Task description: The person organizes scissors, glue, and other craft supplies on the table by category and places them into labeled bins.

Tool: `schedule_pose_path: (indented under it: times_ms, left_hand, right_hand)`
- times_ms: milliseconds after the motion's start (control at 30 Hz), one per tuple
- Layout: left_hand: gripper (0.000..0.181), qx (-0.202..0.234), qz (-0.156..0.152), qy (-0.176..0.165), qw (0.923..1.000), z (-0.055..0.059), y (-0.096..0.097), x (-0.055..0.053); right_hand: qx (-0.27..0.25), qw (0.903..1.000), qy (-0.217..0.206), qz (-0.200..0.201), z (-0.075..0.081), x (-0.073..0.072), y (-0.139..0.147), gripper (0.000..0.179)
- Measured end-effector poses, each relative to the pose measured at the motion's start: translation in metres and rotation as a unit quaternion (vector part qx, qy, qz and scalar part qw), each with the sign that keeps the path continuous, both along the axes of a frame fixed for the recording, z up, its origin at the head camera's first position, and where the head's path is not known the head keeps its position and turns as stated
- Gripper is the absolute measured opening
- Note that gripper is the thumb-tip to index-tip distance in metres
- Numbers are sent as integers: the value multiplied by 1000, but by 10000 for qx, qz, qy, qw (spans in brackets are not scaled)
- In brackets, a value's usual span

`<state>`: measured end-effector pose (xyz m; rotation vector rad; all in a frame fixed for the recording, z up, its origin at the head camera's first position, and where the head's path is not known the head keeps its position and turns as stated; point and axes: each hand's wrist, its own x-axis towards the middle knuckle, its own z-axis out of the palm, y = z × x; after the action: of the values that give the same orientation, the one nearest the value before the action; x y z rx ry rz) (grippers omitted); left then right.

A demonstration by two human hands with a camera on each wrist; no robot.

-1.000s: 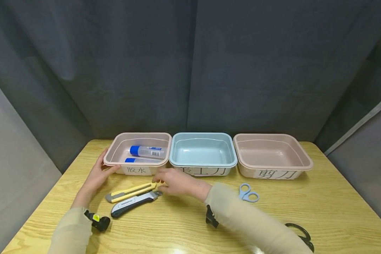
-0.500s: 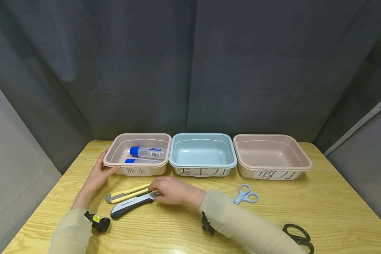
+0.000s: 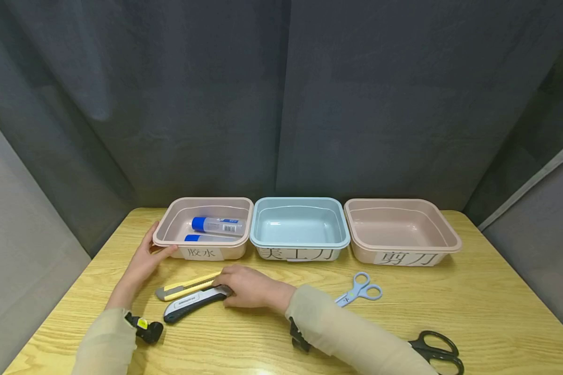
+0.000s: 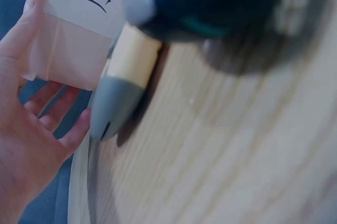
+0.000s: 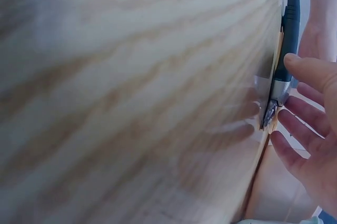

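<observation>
My left hand (image 3: pixel 143 259) rests at the front left corner of the left pink bin (image 3: pixel 234 252), thumb on the front and fingers along the side. In the left wrist view those fingers are extended and spread. A yellow utility knife (image 3: pixel 187 288) lies on the table before this bin. Beside it, nearer me, lies a black and grey utility knife (image 3: pixel 197 304). My right hand (image 3: pixel 248 287) is over the right ends of both knives. In the right wrist view its thumb (image 5: pixel 299 65) touches the black and grey knife's body, with the other fingers loosely extended near the tip.
Two blue-capped glue bottles (image 3: pixel 222 225) lie in the left bin. A blue bin (image 3: pixel 300 244) and another pink bin (image 3: pixel 405 247) stand to its right, all labelled. Light blue scissors (image 3: pixel 360 289) and black scissors (image 3: pixel 433 349) lie on the table (image 3: pixel 488 312) at right.
My right hand has moved left and slightly toward me, from the knives' tips onto the black and grey knife's end. More of both scissors shows. My left hand has stayed put.
</observation>
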<state>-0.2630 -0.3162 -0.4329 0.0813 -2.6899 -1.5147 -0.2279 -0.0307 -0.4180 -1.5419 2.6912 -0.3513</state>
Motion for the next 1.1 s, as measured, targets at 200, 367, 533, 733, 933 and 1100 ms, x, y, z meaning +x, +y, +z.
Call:
schedule_pose_path:
  times_ms: [200,367,533,733,933,1100]
  left_hand:
    - [97,99,-1,-24,9999,0,1,2]
    - [95,67,23,14,10000,0,1,0]
    - [95,39,31,26,10000,0,1,0]
    - [95,56,31,35,10000,1,2,2]
    - [95,36,37,22,10000,1,3,3]
    - [94,86,49,31,9999,0,3,2]
  right_hand:
    - [41,9999,69,-97,-3,1,-4,43]
    - [63,9998,97,-185,-3,1,-11,44]
    - [156,9996,29,-214,-3,2,-15,40]
    - [295,9993,17,-212,0,5,-14,37]
    - [421,9985,-22,-362,1,4,-8,41]
    - [475,9981,17,-390,4,2,0,43]
